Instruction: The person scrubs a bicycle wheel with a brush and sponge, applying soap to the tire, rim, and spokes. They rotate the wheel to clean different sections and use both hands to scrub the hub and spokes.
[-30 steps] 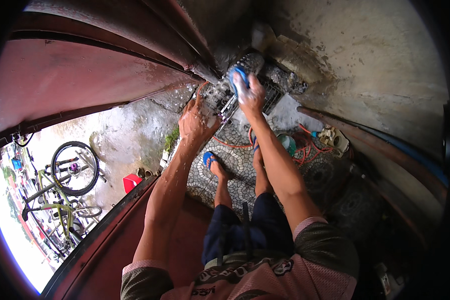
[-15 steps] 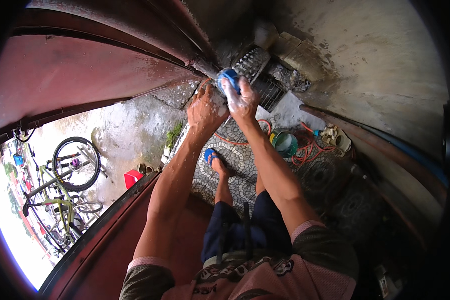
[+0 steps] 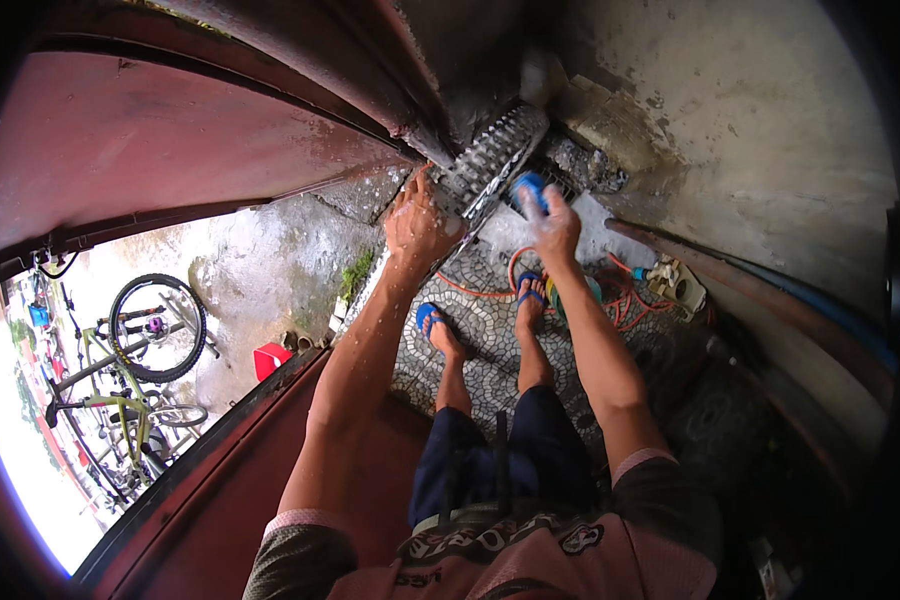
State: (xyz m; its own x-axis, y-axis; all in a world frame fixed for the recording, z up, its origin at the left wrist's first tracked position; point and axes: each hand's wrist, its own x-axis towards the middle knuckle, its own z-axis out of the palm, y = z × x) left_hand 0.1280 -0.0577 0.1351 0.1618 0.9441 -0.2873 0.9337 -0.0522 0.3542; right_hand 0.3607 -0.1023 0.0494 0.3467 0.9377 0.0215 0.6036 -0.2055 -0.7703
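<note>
A knobby black bicycle tyre (image 3: 495, 150), wet and streaked with suds, stands edge-on in front of me, its rim running down its right side. My left hand (image 3: 422, 220) grips the near end of the wheel, with its fingertips hidden against the tyre. My right hand (image 3: 555, 228) is closed round a blue scrubber (image 3: 530, 190) just right of the rim. Motion blurs this scrubber, and lather whitens the fingers on it. Whether the scrubber touches the wheel I cannot tell.
Red metal panels (image 3: 200, 130) flank me at left; a stained wall (image 3: 760, 110) rises at right. Behind my right forearm lie an orange hose (image 3: 630, 305) and a partly hidden green bucket (image 3: 592, 290). Bicycles (image 3: 120, 400) and a red container (image 3: 270, 360) are farther left.
My right hand has swung right with the blue scrubber, from the tyre's near end to beside the rim. More of the tyre shows. My left hand keeps nearly the same place.
</note>
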